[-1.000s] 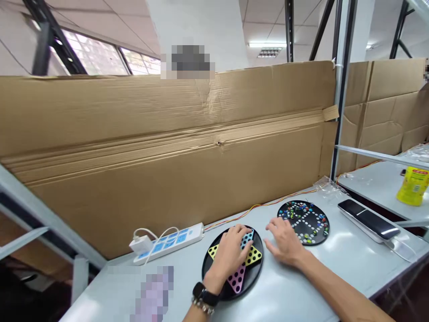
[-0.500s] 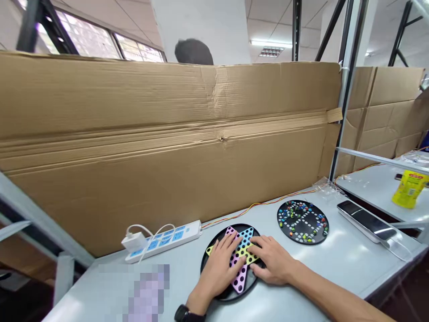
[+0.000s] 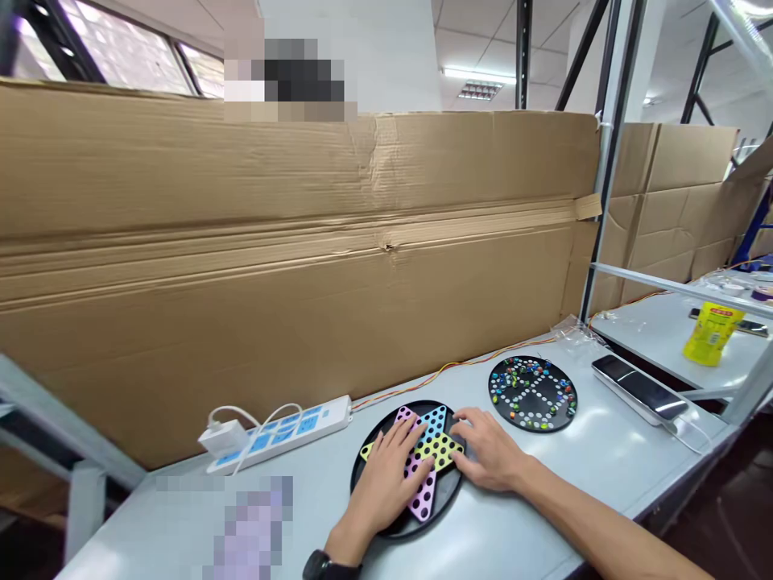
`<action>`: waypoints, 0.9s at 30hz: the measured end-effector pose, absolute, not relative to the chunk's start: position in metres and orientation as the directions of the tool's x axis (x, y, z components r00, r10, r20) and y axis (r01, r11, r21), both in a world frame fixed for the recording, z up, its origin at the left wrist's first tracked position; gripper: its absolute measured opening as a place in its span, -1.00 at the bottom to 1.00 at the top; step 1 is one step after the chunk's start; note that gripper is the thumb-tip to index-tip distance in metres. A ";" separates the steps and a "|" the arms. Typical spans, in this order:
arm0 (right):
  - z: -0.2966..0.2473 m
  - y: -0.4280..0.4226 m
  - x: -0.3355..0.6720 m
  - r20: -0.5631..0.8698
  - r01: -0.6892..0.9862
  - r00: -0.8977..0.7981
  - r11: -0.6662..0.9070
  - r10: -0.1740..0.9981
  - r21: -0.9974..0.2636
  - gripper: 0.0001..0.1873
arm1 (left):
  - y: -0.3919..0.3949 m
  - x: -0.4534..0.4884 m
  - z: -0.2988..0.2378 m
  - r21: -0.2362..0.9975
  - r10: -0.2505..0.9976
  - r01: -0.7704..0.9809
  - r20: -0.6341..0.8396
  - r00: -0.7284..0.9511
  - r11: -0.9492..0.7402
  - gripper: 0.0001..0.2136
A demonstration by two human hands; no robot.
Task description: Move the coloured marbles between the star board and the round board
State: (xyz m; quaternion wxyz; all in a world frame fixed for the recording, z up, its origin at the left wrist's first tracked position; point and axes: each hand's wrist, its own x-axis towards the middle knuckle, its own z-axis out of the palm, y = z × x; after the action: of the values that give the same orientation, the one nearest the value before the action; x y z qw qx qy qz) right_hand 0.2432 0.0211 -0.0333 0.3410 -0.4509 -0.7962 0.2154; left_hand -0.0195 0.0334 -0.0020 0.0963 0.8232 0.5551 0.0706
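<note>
A star-shaped Chinese checkers board in pink, blue and yellow, dotted with black holes, lies in a round black tray. My left hand rests flat across the board's left side, fingers spread, hiding part of it. At the right rim is my right hand, its fingers apart; the thumb is by the yellow point and the other fingertips are near the tray's upper right edge. Neither hand appears to grip anything. Behind, to the right, a round black disc with white spots carries many coloured marbles.
A white power strip with a plugged-in charger stands along the cardboard wall. To the right lies a phone on a white box. A blurred purple item is at front left. A yellow pouch stands on the farther table.
The view has shifted slightly. My right hand has slid outward from the board toward the tray's right rim, uncovering more of the yellow point. My left hand stays on the board.
</note>
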 end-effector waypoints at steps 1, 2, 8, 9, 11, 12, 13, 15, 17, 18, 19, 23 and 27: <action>-0.033 0.023 0.246 0.364 0.588 -0.336 0.495 0.869 -0.639 -0.74 | 0.034 -0.020 -0.003 0.238 0.927 0.899 0.015 0.374 -0.367 -0.43; -0.033 0.026 0.250 0.382 0.615 -0.302 0.484 0.874 -0.622 -0.74 | 0.034 -0.020 -0.004 0.241 0.927 0.898 0.023 0.375 -0.369 -0.43; -0.021 0.040 0.288 0.467 0.822 -0.024 0.284 0.884 -0.494 -0.85 | 0.039 -0.025 -0.013 0.257 0.922 0.888 0.043 0.384 -0.382 -0.44; -0.018 0.040 0.296 0.448 0.847 0.012 0.229 0.894 -0.480 -0.80 | 0.040 -0.026 -0.015 0.260 0.920 0.886 0.034 0.390 -0.385 -0.42; -0.010 0.040 0.310 0.355 0.878 0.068 0.113 0.932 -0.465 -0.72 | 0.041 -0.028 -0.018 0.267 0.916 0.880 0.027 0.400 -0.392 -0.40; -0.007 0.039 0.317 0.292 0.886 0.091 0.056 0.952 -0.461 -0.68 | 0.042 -0.029 -0.020 0.271 0.915 0.878 0.031 0.403 -0.396 -0.40; -0.004 0.038 0.322 0.229 0.890 0.111 0.005 0.967 -0.456 -0.66 | 0.042 -0.030 -0.021 0.273 0.914 0.875 0.038 0.405 -0.399 -0.40; 0.002 0.036 0.331 0.128 0.895 0.139 -0.069 0.982 -0.440 -0.63 | 0.042 -0.031 -0.023 0.277 0.912 0.872 0.049 0.407 -0.404 -0.41; 0.006 0.034 0.336 0.061 0.907 0.152 -0.115 0.986 -0.405 -0.64 | 0.041 -0.031 -0.023 0.279 0.912 0.871 0.047 0.408 -0.404 -0.42; 0.007 0.033 0.337 0.046 0.917 0.150 -0.121 0.988 -0.381 -0.64 | 0.041 -0.030 -0.022 0.278 0.912 0.872 0.044 0.407 -0.402 -0.42; 0.008 0.032 0.336 0.041 0.928 0.141 -0.117 0.989 -0.354 -0.64 | 0.040 -0.030 -0.021 0.278 0.913 0.873 0.040 0.406 -0.400 -0.42; 0.005 0.028 0.326 0.073 0.967 0.089 -0.069 0.993 -0.244 -0.59 | 0.038 -0.029 -0.021 0.277 0.912 0.874 0.029 0.409 -0.400 -0.41; -0.005 0.023 0.320 0.106 0.983 0.055 -0.036 0.993 -0.178 -0.54 | 0.039 -0.032 -0.025 0.280 0.901 0.859 0.060 0.429 -0.428 -0.42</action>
State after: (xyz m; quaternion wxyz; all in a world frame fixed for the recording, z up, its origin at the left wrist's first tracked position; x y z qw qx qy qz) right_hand 0.3201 0.0230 -0.0048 0.1013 -0.7193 -0.6869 0.0234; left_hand -0.0316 0.0387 -0.0251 0.1037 0.8389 0.5247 0.1009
